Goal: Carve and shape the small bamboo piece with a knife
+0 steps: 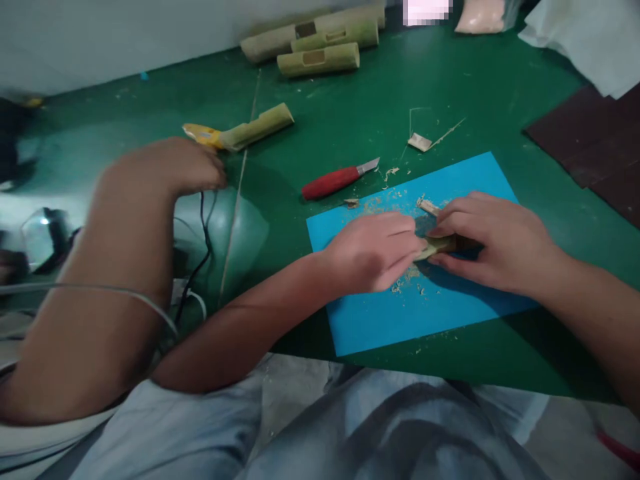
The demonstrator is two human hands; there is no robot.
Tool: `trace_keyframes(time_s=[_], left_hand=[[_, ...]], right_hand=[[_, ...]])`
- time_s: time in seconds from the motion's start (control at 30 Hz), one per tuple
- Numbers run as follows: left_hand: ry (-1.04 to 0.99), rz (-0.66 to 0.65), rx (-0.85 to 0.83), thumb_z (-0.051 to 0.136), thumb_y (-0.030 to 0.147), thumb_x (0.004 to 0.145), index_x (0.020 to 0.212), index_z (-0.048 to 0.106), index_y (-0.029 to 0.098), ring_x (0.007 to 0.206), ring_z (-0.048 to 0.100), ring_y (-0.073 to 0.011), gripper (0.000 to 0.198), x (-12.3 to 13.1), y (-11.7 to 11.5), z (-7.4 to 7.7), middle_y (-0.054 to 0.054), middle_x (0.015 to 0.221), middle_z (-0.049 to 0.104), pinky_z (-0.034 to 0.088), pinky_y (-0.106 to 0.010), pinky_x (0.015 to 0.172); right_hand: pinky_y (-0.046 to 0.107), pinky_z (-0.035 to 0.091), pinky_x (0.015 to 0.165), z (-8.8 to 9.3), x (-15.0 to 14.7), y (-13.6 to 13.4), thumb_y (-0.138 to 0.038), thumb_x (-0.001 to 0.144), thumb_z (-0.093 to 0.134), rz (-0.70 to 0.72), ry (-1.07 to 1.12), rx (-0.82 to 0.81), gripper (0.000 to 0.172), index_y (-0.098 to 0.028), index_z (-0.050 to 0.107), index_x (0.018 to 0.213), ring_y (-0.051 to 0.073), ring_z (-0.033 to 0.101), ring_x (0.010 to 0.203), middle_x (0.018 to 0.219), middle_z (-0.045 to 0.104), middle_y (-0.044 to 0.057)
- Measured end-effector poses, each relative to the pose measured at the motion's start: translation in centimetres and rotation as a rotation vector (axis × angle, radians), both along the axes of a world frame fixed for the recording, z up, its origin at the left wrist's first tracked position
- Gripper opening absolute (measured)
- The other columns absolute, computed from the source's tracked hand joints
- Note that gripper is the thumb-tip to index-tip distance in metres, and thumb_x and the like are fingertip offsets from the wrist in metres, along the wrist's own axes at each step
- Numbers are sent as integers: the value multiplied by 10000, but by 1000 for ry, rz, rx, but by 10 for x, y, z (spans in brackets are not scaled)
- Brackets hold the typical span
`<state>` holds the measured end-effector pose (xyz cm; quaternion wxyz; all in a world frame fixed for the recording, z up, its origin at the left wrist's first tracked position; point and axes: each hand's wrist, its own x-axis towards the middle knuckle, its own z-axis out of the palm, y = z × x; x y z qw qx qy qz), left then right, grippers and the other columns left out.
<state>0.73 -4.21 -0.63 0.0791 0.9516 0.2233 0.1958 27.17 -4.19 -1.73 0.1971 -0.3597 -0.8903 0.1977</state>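
Over a blue sheet (pixel 380 327) on the green table, my left hand (pixel 375 253) and my right hand (pixel 500 243) meet at a small piece of bamboo (pixel 437 247). The fingers of my left hand are closed at its left end. My right hand grips it from the right, thumb on the near side and fingers on the far side. Its right part is mostly hidden by that hand. Shavings (pixel 397 287) lie scattered on the sheet. Just beyond the sheet rests a red-handled knife (pixel 333 182), its short blade pointing right.
Another person's arm (pixel 135 220) reaches in from the left, near a yellow cutter (pixel 203 135) and a notched bamboo tube (pixel 265 127). Several bamboo tubes (pixel 325 60) lie at the back. Cables (pixel 205 227) run at the left; dark sheets (pixel 590 140) lie at the right.
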Motion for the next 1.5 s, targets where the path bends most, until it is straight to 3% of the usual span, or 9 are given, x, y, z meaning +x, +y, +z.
trace_keyframes(time_s=[0.2, 0.37, 0.53, 0.73, 0.9, 1.5], left_hand=[[-63, 44, -50, 526, 244, 1078, 1006, 749, 182, 736, 640, -151, 242, -10, -1, 0, -29, 821, 710, 490, -275, 662], [-64, -32, -17, 519, 252, 1083, 928, 731, 176, 778, 664, -172, 274, -5, 4, -2, -56, 828, 712, 521, -302, 703], [-96, -10, -21, 547, 232, 1063, 1031, 728, 211, 708, 644, -164, 186, -16, 2, -4, -38, 790, 703, 501, -299, 627], [-173, -71, -38, 567, 212, 1050, 955, 722, 163, 744, 667, -168, 189, -7, 6, -7, -55, 802, 707, 520, -300, 682], [-207, -20, -88, 582, 192, 1033, 996, 724, 179, 713, 660, -147, 147, -13, 5, -5, -35, 802, 720, 507, -263, 653], [-281, -28, -183, 619, 152, 1010, 983, 722, 165, 722, 675, -130, 107, -12, 5, -8, -38, 806, 739, 522, -243, 669]], right_hand=[[448, 478, 782, 0, -1, -1, -430, 959, 647, -1, -9, 16, 170, -273, 690, 1008, 311, 669, 954, 1027, 752, 85], [439, 468, 787, 1, 0, 0, -436, 953, 654, -7, -10, -12, 184, -266, 694, 1012, 305, 676, 954, 1024, 753, 87], [434, 463, 791, 0, 0, 0, -432, 954, 653, -6, -9, -1, 179, -266, 702, 996, 308, 668, 973, 1027, 754, 81], [436, 458, 769, 3, -1, 0, -421, 941, 661, -12, -6, -27, 167, -270, 700, 1004, 302, 655, 930, 1007, 749, 82], [441, 462, 784, 5, -3, -1, -434, 956, 642, -4, -17, -25, 162, -292, 708, 997, 299, 654, 958, 1015, 746, 74], [431, 449, 784, 0, -1, 0, -417, 944, 654, -9, -3, -22, 159, -274, 703, 992, 296, 650, 956, 1013, 741, 78]])
